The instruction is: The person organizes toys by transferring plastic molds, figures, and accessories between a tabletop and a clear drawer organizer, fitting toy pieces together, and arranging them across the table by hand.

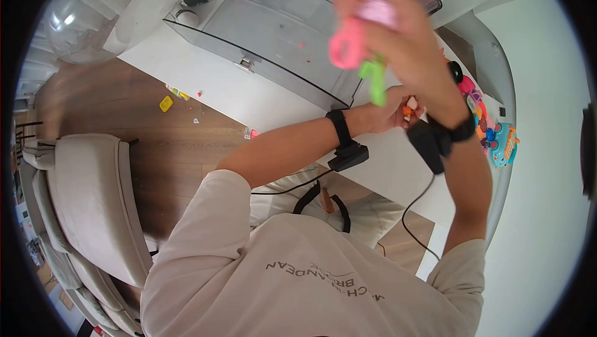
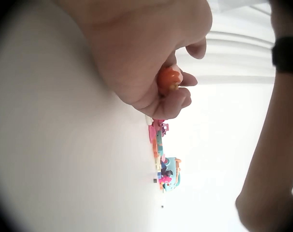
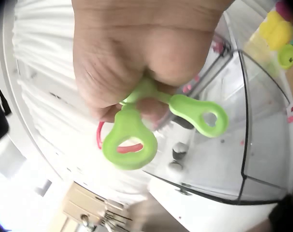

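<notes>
In the head view my left hand (image 1: 384, 118) is low over the white table, pinching a small orange toy with a pale pink part (image 1: 409, 108). The left wrist view shows the rounded orange toy (image 2: 169, 77) between thumb and curled fingers. My right hand (image 1: 407, 41) is raised above it, blurred, gripping several plastic pieces. A green piece with two looped ends (image 3: 132, 157) sticks out of its palm, beside a pink ring-ended piece (image 1: 346, 44). A pale pink patterned thing (image 1: 377, 12) shows between the right fingers. Most of what the right hand holds is hidden in the palm.
A clear grey storage box (image 1: 273, 32) with dark edges stands on the white table (image 1: 168, 66), pink bits scattered in it. Colourful toys (image 1: 497, 141) line the table's right side. Small things, including a yellow piece (image 1: 166, 103), lie on the floor. A beige sofa (image 1: 93, 206) stands left.
</notes>
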Demonstrator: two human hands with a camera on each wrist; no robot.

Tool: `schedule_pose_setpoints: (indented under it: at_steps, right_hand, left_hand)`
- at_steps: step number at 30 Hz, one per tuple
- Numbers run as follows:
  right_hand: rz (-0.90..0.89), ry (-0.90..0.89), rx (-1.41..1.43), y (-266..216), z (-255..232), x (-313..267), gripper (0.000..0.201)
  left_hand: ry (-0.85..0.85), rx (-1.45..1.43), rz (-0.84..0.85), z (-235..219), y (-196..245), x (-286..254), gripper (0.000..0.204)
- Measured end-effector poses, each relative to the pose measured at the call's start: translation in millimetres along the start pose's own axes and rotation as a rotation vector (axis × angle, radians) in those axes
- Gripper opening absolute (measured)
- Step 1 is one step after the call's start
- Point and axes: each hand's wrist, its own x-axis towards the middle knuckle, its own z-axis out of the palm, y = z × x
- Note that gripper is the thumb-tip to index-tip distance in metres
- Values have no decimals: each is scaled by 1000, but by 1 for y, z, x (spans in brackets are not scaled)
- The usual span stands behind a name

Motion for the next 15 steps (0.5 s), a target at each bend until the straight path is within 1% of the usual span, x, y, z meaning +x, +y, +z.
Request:
schedule_pose_setpoints:
  at_steps: [1, 2, 3, 4, 5, 7, 9, 10, 12, 14, 15]
  right_hand:
    - [-100, 41, 69, 2, -16, -14, 19]
    - [-200, 82, 137, 8, -36, -31, 19]
    - [-185, 54, 80, 15, -64, -53, 19]
    - [-170, 28, 22, 24, -81, -72, 19]
    - [-168, 37, 18, 30, -79, -87, 19]
    - [248, 225, -219, 45, -73, -123, 21]
    - [349, 251, -346, 71, -57, -142, 19]
    - [359, 280, -364, 77, -50, -145, 18]
    - [375, 322, -374, 87, -35, -149, 17]
    - [287, 471, -518, 97, -28, -150, 16]
    - [294, 485, -513, 99, -28, -149, 16]
  left_hand:
    - [-130, 11, -43, -2, 2, -2, 35]
    - [1, -5, -39, 20, 9, -14, 45]
    - [-2, -5, -43, 25, 14, -16, 45]
    - [24, -70, -78, 29, 16, -16, 48]
    - [49, -135, -117, 30, 16, -16, 52]
    - [17, -180, -182, 28, 14, -16, 56]
    - [17, -220, -183, 38, 14, -19, 53]
    - [13, -219, -205, 41, 13, -21, 53]
    - [151, -212, -240, 44, 11, -26, 52]
    - [164, -207, -244, 41, 8, -23, 48]
    - [174, -206, -233, 39, 8, -22, 44]
